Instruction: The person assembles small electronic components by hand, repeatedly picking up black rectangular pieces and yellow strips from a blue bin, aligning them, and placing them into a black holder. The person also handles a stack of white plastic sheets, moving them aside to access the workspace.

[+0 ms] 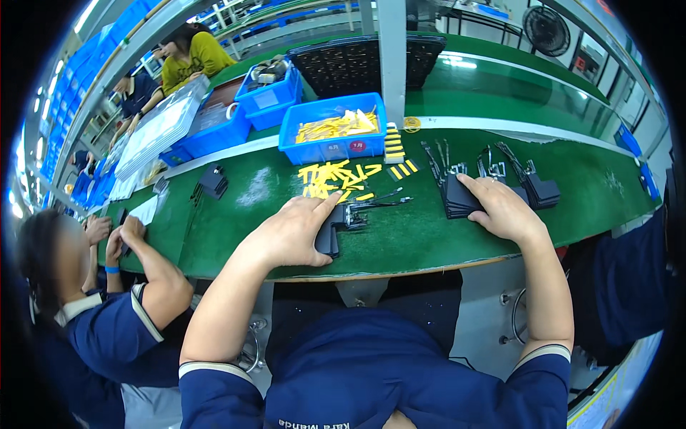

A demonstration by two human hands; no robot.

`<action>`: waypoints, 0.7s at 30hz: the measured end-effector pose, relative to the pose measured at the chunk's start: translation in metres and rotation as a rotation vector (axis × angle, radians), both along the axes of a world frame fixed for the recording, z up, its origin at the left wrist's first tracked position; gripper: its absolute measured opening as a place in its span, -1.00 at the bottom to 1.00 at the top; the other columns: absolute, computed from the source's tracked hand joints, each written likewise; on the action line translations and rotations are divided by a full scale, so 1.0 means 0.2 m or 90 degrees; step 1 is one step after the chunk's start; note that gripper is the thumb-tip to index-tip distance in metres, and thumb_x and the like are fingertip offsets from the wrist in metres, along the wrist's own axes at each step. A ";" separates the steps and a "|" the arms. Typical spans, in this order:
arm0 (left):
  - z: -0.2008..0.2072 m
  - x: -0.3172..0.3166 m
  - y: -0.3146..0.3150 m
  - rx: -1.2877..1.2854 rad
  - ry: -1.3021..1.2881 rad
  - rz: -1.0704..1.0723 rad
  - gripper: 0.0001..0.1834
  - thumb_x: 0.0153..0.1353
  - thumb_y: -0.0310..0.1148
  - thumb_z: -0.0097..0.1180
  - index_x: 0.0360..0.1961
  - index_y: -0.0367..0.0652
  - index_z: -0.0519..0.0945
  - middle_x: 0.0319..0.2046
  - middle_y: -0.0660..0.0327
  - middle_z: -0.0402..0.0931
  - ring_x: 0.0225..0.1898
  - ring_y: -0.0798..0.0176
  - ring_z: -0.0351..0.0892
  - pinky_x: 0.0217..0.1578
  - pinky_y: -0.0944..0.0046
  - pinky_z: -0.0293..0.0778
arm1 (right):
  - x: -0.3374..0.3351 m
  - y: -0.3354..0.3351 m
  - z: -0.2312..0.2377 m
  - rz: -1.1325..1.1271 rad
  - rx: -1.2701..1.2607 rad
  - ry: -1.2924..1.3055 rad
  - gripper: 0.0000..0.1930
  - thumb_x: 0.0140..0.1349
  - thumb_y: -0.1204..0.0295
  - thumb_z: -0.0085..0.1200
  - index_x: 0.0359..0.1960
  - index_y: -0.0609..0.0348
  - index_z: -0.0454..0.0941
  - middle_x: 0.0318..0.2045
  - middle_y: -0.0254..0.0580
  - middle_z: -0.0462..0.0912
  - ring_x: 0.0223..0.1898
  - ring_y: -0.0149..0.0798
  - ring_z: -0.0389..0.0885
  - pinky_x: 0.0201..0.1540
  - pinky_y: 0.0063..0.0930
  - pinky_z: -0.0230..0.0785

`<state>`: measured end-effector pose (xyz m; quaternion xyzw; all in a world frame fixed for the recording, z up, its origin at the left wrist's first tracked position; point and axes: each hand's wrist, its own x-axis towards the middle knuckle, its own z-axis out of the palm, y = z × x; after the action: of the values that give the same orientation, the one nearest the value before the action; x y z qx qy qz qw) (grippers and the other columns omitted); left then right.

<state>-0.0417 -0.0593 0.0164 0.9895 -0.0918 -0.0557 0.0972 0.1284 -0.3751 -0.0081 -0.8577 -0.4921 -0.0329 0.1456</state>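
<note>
Tabletop (400, 247), green and slightly curved, spreads ahead of me; I call twelve straight out from my chest. At eleven, my left hand (291, 225) bends around a left stack (326, 239) of flat black pieces near the table's edge. Its thumb and forefinger are spread wide, with the stack between them; how firmly they press, I cannot tell. Thin black leads (382, 201) run out from these pieces toward one.

At about one, my right hand (506, 209) rests against a right stack (457, 198) of black pieces, thumb and forefinger apart on its near right side. Whether they grip it, I cannot tell. Leads from that stack point away from me. Just beyond my right hand, toward two, sits another black group (544, 191), also with leads.

Short yellow pieces (330, 174) lie scattered a little before twelve, close to my left fingertips. Behind them stands a blue bin (300, 149) holding more yellow ones. Just past twelve are a pile of yellow-and-black strips (394, 149) and, beyond it, a yellow ring (412, 124). A small dark cluster (213, 181) lies between ten and eleven. At nine to ten, a co-worker (114, 332) in a navy shirt has both hands over the table.
</note>
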 end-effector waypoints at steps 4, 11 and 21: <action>-0.02 -0.02 -0.02 -0.032 -0.015 0.031 0.02 -0.27 -0.25 0.36 0.25 -0.28 0.11 -0.03 -0.18 0.37 0.03 -0.15 0.36 0.09 0.11 0.28 | -0.02 0.01 0.01 0.015 -0.023 -0.012 -0.34 -0.12 0.59 0.20 0.12 0.29 0.27 -0.26 0.01 0.49 -0.18 0.01 0.47 -0.02 -0.24 0.31; -0.03 -0.05 -0.02 -0.007 -0.086 -0.010 0.03 -0.26 -0.07 0.38 0.21 -0.31 0.15 -0.16 -0.15 0.44 -0.10 -0.17 0.44 0.00 0.05 0.34 | -0.06 0.04 0.00 0.019 -0.014 -0.039 -0.33 -0.13 0.58 0.21 0.12 0.27 0.27 -0.25 -0.02 0.47 -0.19 -0.02 0.45 -0.05 -0.23 0.30; 0.11 0.09 0.20 -0.132 -0.215 0.007 -0.16 -0.10 0.01 0.29 0.13 -0.29 0.32 -0.07 -0.08 0.47 -0.02 -0.10 0.44 0.00 0.08 0.34 | -0.04 0.44 0.08 -0.107 0.197 0.014 -0.71 0.04 0.44 0.13 -0.18 0.27 0.53 -0.30 -0.04 0.54 -0.22 -0.03 0.52 -0.10 -0.27 0.35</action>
<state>-0.0247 -0.0201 0.0375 0.9700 -0.1068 0.1211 0.1818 0.1207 -0.2864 0.0087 -0.8633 -0.4063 -0.1108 0.2782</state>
